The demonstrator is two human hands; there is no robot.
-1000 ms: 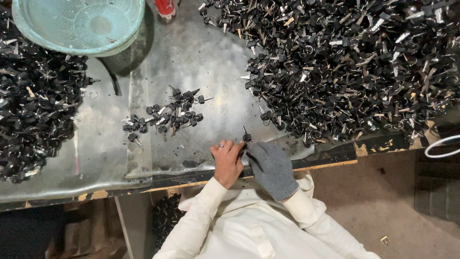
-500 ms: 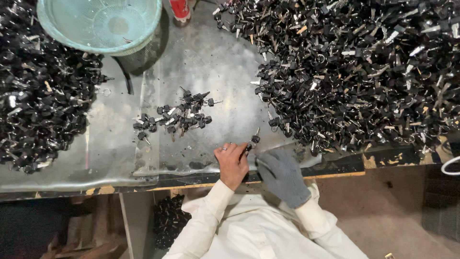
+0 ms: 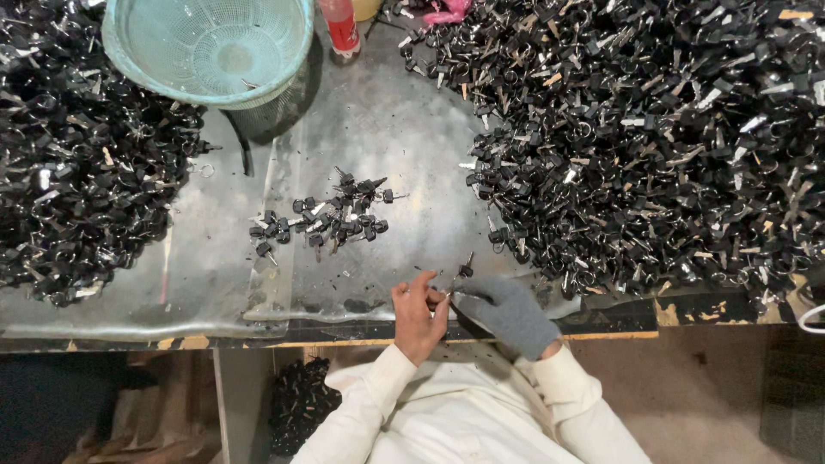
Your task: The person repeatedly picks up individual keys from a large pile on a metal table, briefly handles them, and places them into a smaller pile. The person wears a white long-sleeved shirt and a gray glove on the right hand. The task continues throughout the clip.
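Bare left hand (image 3: pixel 418 316) and gloved right hand (image 3: pixel 509 314) are meeting, pinching one black-headed key (image 3: pixel 462 273); a firm fingertip grip is steadying it best.

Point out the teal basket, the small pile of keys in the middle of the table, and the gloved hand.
Teal basket (image 3: pixel 137 64): head view, on its left rim.
Small pile of keys (image 3: pixel 331 219): head view, on the middle of the cluster.
Gloved right hand (image 3: pixel 509 311): head view, on the back of the grey glove.

White long sleeves; left hand (image 3: pixel 418 314) bare, right hand (image 3: pixel 509 314) in a grey knit glove.
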